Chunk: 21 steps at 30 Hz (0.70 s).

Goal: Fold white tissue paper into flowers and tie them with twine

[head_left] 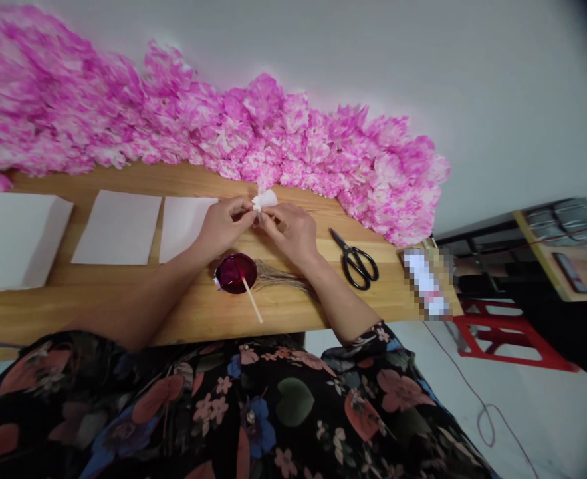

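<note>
A small bunched piece of white paper is pinched between my two hands above the wooden table. My left hand grips its left side with thumb and forefinger. From the right, the fingers of my right hand close on its lower end. Just below sits a small bowl of dark magenta liquid, with a thin wooden stick leaning out of it. Thin brown stems or wires lie beside the bowl, partly under my right forearm. Black-handled scissors rest to the right.
Pink and white paper flowers line the table's back edge along the wall. At the left lie a thick stack of white paper and two thinner piles. A blurred-out object is at the right end. A red stool stands beyond.
</note>
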Available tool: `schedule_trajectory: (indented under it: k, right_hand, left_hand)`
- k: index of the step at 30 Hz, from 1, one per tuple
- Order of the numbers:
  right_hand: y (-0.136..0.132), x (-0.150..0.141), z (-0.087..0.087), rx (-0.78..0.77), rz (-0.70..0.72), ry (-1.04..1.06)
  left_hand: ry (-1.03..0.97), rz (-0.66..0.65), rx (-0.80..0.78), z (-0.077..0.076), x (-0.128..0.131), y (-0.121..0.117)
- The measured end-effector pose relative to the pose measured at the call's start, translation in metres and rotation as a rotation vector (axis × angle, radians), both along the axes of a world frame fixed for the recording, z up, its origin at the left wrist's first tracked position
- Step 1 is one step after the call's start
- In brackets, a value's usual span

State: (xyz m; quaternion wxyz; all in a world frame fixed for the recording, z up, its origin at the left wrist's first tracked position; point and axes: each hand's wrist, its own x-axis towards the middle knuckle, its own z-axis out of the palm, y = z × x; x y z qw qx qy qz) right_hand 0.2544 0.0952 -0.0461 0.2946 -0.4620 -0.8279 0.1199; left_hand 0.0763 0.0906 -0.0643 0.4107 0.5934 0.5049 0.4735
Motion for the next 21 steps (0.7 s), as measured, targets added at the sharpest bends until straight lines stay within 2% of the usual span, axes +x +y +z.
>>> schedule_trajectory:
  k: [3, 8, 11, 15, 18, 21]
  right_hand:
    - [0.003, 0.001, -0.003, -0.069, -0.022, 0.069]
    - [0.021, 0.007, -0.016, -0.418, -0.078, 0.507]
    - [0.026, 0.009, -0.018, -0.514, -0.071, 0.605]
    - [0.019, 0.005, -0.013, -0.346, -0.084, 0.43]
    - [0.013, 0.003, -0.012, -0.176, -0.075, 0.262]
    - [0.011, 0.002, -0.014, -0.069, -0.049, 0.167]
  left_hand:
    - [0.011, -0.015, 0.005, 0.001, 0.0, 0.0]
    - [-0.167, -0.002, -0.093, 0.003, -0.002, 0.001]
    - [-0.215, -0.004, -0.13, 0.003, -0.003, 0.002]
    - [-0.145, -0.042, -0.103, 0.002, -0.003, 0.001]
    - [0.016, -0.049, -0.014, 0.004, -0.001, -0.001]
    - [0.17, 0.006, 0.03, 0.008, 0.0, -0.003]
